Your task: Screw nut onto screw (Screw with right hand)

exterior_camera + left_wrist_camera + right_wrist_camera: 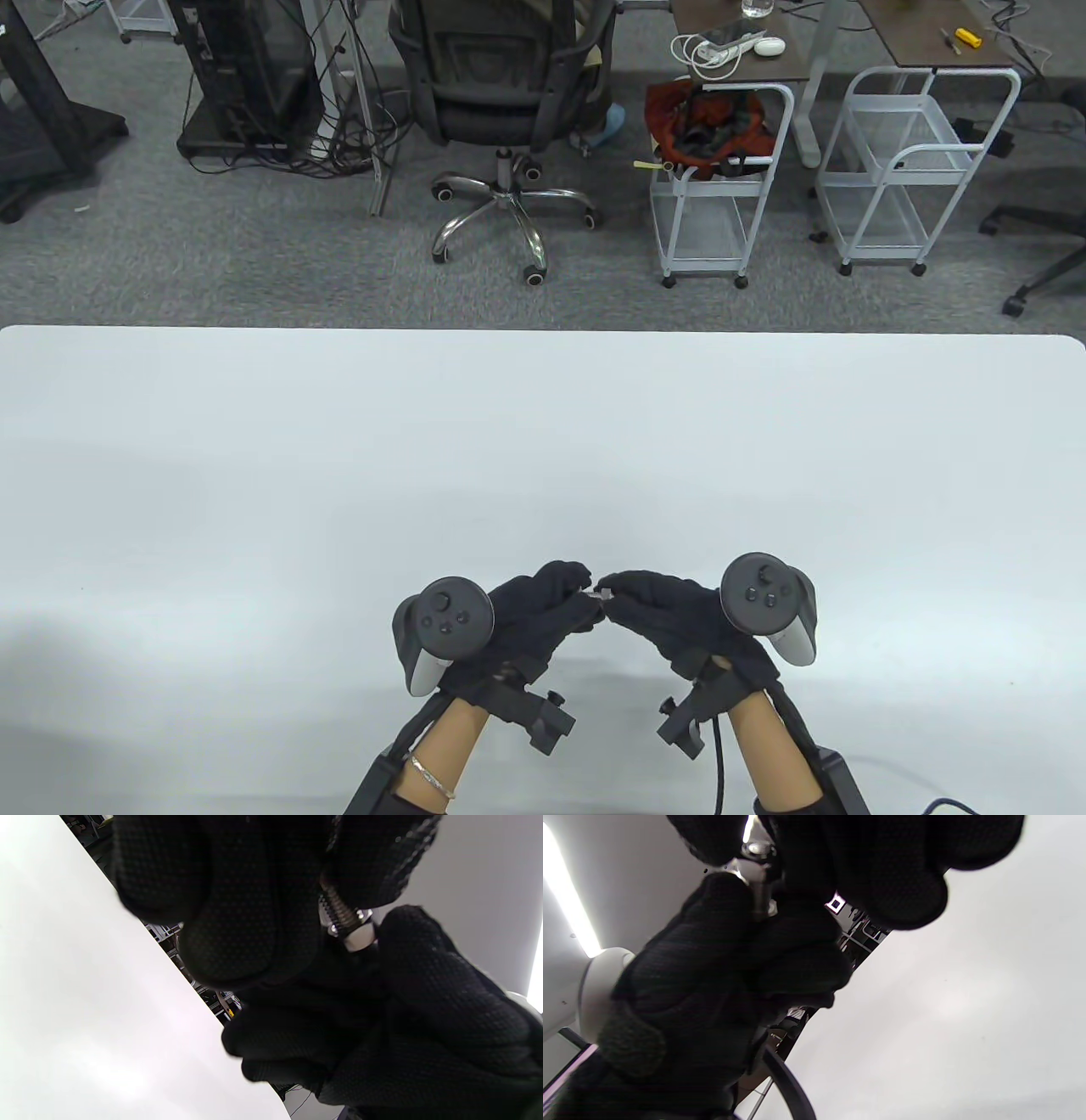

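Note:
Both gloved hands meet low at the table's front middle. My left hand (570, 596) grips a silver threaded screw (335, 909), whose tip shows between the hands in the table view (599, 594). A silver hex nut (360, 936) sits on the screw's thread. My right hand (618, 587) pinches the nut with its fingertips (407, 938). In the right wrist view the metal of screw and nut (757, 874) shows between the dark fingers of both hands. Most of the screw is hidden inside the left hand's fingers (254, 899).
The white table (543, 441) stretches bare ahead and to both sides of the hands. Beyond its far edge stand an office chair (501, 93) and two white wire carts (721, 195).

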Motion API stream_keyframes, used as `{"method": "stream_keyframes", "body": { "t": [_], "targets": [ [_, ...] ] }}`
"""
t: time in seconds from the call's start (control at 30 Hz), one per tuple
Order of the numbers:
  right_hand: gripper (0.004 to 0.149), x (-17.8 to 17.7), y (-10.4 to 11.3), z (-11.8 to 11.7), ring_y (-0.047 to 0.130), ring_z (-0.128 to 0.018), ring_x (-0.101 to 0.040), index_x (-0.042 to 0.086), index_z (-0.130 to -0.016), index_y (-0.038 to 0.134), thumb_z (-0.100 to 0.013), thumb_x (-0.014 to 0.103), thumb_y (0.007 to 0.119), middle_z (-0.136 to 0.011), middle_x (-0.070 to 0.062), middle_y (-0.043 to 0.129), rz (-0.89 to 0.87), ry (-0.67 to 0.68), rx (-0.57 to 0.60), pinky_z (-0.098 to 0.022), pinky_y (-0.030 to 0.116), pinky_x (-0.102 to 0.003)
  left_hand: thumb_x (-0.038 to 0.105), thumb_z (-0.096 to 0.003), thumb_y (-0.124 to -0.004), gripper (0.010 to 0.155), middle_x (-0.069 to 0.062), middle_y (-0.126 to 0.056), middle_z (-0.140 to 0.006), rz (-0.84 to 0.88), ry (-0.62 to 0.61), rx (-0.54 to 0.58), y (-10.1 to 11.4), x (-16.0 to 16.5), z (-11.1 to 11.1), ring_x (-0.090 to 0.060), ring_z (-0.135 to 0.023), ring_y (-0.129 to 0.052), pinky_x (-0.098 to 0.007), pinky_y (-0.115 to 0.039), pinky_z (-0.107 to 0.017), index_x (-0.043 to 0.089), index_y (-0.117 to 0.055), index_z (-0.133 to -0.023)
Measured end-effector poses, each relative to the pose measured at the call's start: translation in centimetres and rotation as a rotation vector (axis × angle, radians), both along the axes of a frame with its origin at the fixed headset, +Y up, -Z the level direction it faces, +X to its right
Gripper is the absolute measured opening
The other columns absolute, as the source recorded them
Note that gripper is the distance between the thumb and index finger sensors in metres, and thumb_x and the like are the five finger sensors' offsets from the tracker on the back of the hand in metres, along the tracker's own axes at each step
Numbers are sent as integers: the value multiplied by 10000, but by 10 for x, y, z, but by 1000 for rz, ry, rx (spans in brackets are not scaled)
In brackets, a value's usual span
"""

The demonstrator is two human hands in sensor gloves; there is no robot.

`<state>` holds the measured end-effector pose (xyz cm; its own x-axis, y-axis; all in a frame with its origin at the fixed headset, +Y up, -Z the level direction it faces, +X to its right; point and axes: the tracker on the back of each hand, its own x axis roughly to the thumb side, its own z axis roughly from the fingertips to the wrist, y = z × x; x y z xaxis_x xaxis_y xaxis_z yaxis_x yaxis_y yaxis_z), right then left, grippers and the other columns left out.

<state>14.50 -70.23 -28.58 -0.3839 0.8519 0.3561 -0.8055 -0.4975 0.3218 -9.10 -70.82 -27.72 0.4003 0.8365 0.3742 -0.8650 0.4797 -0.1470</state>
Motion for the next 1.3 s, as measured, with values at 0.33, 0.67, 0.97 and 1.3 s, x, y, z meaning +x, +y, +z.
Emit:
{"method": "stream_keyframes", "body": {
  "t": [0.33,0.67,0.97,1.3],
  "targets": [
    [520,-1,-1,0,941,-665,-442,-39,-891,807,-573,366,730,-856,-339,831,-34,3,-15,-509,696,-614,405,-495,-765,481,-13,-1124,-564,-5,-5,4,-1,1,0,-143,-436,-1119,-322,-918,-401,70,-820,-835],
    [570,-2,1,1,872,-757,-484,-32,-995,700,-561,333,760,-949,-368,723,-15,36,-5,-546,651,-642,402,-499,-759,481,-16,-1124,-565,4,0,-6,-1,0,0,-144,-436,-1119,-324,-918,-399,64,-816,-836],
    [534,-4,3,2,858,-777,-491,3,-999,714,-558,301,766,-970,-357,715,12,45,22,-553,643,-648,402,-499,-755,482,-17,-1125,-562,1,-3,-1,0,1,0,-144,-433,-1118,-324,-917,-397,64,-815,-837],
    [513,-6,3,1,886,-752,-468,-20,-975,727,-557,275,767,-937,-340,759,40,47,39,-548,658,-637,402,-499,-755,481,-17,-1125,-561,-8,-1,1,0,0,0,-146,-431,-1118,-325,-917,-396,63,-817,-835]
  ]
}}
